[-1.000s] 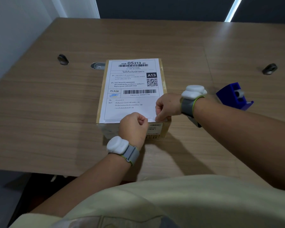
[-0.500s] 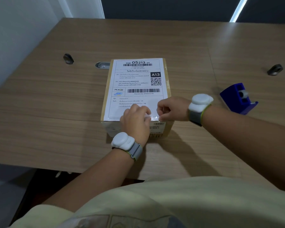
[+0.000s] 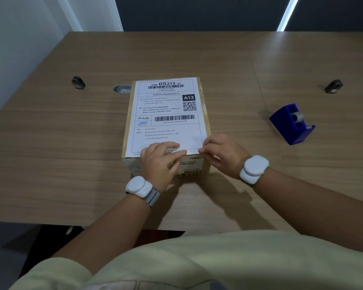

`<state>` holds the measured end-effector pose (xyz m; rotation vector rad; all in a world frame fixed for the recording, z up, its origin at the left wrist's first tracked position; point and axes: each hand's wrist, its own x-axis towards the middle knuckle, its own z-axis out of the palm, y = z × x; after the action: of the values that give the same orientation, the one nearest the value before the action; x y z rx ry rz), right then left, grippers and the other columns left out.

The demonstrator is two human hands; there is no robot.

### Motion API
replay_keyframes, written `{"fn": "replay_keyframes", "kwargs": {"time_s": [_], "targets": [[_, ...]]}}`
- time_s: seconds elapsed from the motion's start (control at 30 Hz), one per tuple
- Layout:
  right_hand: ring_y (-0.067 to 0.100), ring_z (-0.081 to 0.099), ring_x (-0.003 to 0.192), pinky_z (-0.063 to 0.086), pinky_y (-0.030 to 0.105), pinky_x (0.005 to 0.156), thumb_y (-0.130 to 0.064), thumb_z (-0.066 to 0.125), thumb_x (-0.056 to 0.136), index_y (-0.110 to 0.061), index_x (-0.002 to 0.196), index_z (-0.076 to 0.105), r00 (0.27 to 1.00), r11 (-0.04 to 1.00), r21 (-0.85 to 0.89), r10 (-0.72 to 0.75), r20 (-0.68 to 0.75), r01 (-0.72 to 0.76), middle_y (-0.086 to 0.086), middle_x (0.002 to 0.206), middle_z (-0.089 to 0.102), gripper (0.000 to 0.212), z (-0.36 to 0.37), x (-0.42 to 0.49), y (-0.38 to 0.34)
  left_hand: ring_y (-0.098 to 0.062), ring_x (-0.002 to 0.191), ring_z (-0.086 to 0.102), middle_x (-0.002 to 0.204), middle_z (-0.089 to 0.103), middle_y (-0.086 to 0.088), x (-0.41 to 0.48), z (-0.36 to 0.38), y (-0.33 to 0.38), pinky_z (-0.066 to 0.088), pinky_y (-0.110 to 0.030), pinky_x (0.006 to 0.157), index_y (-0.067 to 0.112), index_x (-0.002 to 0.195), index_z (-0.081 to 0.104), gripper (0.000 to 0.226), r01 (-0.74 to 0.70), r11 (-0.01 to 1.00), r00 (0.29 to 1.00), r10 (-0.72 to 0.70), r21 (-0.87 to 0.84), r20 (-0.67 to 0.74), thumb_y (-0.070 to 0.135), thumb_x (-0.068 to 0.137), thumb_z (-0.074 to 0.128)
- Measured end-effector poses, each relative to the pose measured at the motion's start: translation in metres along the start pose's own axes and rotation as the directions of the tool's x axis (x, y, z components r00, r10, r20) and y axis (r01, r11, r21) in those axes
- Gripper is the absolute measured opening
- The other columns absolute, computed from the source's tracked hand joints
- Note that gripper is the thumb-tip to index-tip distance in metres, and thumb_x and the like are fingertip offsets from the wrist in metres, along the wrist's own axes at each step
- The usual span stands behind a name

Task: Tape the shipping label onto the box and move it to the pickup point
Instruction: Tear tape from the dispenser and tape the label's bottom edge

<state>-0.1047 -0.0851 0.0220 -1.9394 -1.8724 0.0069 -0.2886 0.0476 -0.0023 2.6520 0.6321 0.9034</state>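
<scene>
head view: only one camera, everything below comes from it
box (image 3: 195,166): one, brown cardboard, flat on the wooden table (image 3: 50,143), roughly centre, close to the near edge
shipping label (image 3: 166,114): one white sheet, lying on the box top and covering most of it, a brown margin showing left and right
tape strip (image 3: 192,151): one clear strip along the label's near edge, glint visible between the two hands; how far it runs under the left hand I cannot tell
left hand (image 3: 158,162): fingers spread flat, pressing down on the label's near edge, palm hanging over the box's front face; not gripping anything
right hand (image 3: 223,154): fingertips pinched together at the strip's right end, at the box's near-right corner
hands: close, not touching, short gap of tape between them
tape dispenser (image 3: 291,123): one, blue, on the table well to the right of the box, nobody touching it
table grommets: three dark ones seen, one far left (image 3: 78,82), two far right (image 3: 333,86); one metal cable port (image 3: 122,88) just left of the box's far corner
wristbands: two, one white pod per wrist (image 3: 137,185)
done: label placed and squared, first strip going down on the near edge
left: my read is that the far edge and sides have no visible tape yet, so more strips are needed; then carry to pickup
pickup point: not in view
</scene>
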Motion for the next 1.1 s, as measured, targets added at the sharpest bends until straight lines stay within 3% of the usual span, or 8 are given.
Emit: {"fn": "replay_keyframes", "kwargs": {"time_s": [0.2, 0.33, 0.5, 0.57, 0.67, 0.77, 0.93, 1.1], "targets": [[0.027, 0.059, 0.082, 0.031, 0.031, 0.075, -0.045, 0.061, 0.076, -0.017, 0.079, 0.066, 0.979, 0.978, -0.064, 0.197, -0.053, -0.201, 0.000, 0.088, 0.063, 0.029, 0.001, 0.004, -0.020, -0.011, 0.094, 0.054, 0.095, 0.067, 0.013, 0.006, -0.004, 0.018, 0.030, -0.029, 0.082, 0.030, 0.083, 0.076, 0.017, 0.175, 0.979, 0.985, -0.174, -0.105, 0.017, 0.042, 0.076, 0.066], [0.030, 0.057, 0.079, 0.031, 0.032, 0.071, -0.033, 0.067, 0.080, -0.014, 0.076, 0.063, 0.974, 0.970, -0.104, 0.211, -0.081, -0.219, 0.004, 0.087, 0.062, 0.020, 0.010, 0.007, -0.023, -0.010, 0.085, 0.048, 0.083, 0.064, 0.010, 0.010, 0.000, 0.012, 0.025, -0.026, 0.078, 0.026, 0.076, 0.075, 0.021, 0.112, 0.992, 0.994, -0.113, -0.052, -0.003, 0.045, 0.078, 0.067], [0.027, 0.056, 0.087, 0.045, 0.041, 0.076, -0.021, 0.064, 0.083, -0.018, 0.088, 0.069, 0.983, 0.986, 0.023, 0.167, -0.079, -0.166, -0.003, 0.096, 0.064, 0.007, 0.007, -0.005, -0.009, -0.020, 0.084, 0.059, 0.091, 0.067, 0.005, 0.011, -0.003, -0.007, 0.044, -0.037, 0.077, 0.024, 0.091, 0.077, 0.012, -0.061, 0.992, 0.995, 0.069, -0.107, 0.067, 0.031, 0.083, 0.069], [0.027, 0.058, 0.091, 0.045, 0.041, 0.081, -0.011, 0.064, 0.081, -0.020, 0.097, 0.071, 0.987, 0.989, 0.060, 0.137, -0.081, -0.133, -0.003, 0.101, 0.067, 0.019, 0.009, -0.012, -0.002, -0.022, 0.090, 0.063, 0.099, 0.070, 0.001, 0.002, -0.007, -0.015, 0.049, -0.041, 0.079, 0.021, 0.099, 0.076, 0.016, -0.085, 0.989, 0.994, 0.093, -0.122, 0.058, 0.019, 0.086, 0.067], [0.028, 0.061, 0.100, 0.045, 0.041, 0.088, 0.002, 0.057, 0.078, -0.016, 0.108, 0.071, 0.988, 0.988, 0.103, 0.123, -0.099, -0.112, 0.001, 0.112, 0.069, 0.037, 0.005, -0.025, 0.007, -0.022, 0.096, 0.066, 0.106, 0.072, -0.004, -0.006, -0.013, -0.021, 0.052, -0.044, 0.082, 0.009, 0.102, 0.075, 0.021, -0.061, 0.992, 0.998, 0.061, -0.115, -0.002, 0.006, 0.085, 0.063], [0.027, 0.061, 0.101, 0.044, 0.032, 0.090, 0.010, 0.053, 0.080, -0.010, 0.110, 0.070, 0.962, 0.963, 0.192, 0.222, -0.160, -0.190, 0.006, 0.111, 0.070, 0.040, -0.009, -0.039, 0.022, -0.020, 0.096, 0.066, 0.104, 0.072, -0.004, 0.004, -0.012, -0.004, 0.050, -0.045, 0.086, 0.007, 0.098, 0.076, 0.021, 0.036, 0.989, 0.996, -0.047, -0.144, -0.070, 0.010, 0.086, 0.059], [0.024, 0.063, 0.099, 0.046, 0.026, 0.090, 0.013, 0.049, 0.083, -0.009, 0.106, 0.072, 0.875, 0.885, 0.290, 0.432, -0.218, -0.365, 0.008, 0.106, 0.071, 0.039, -0.043, -0.067, 0.078, -0.015, 0.107, 0.059, 0.114, 0.068, -0.007, 0.069, 0.019, 0.074, 0.043, -0.025, 0.098, 0.003, 0.110, 0.070, 0.032, -0.007, 0.976, 0.998, -0.007, -0.218, -0.060, 0.019, 0.086, 0.054], [0.017, 0.061, 0.086, 0.047, 0.024, 0.077, 0.004, 0.048, 0.088, -0.013, 0.098, 0.074, 0.639, 0.609, 0.495, 0.758, -0.132, -0.620, 0.007, 0.102, 0.070, 0.033, -0.079, -0.097, 0.146, -0.012, 0.125, 0.047, 0.139, 0.051, -0.002, 0.145, 0.071, 0.160, 0.039, -0.029, 0.105, 0.013, 0.136, 0.051, 0.055, -0.034, 0.955, 0.977, 0.094, -0.295, 0.191, 0.027, 0.084, 0.063]]}}
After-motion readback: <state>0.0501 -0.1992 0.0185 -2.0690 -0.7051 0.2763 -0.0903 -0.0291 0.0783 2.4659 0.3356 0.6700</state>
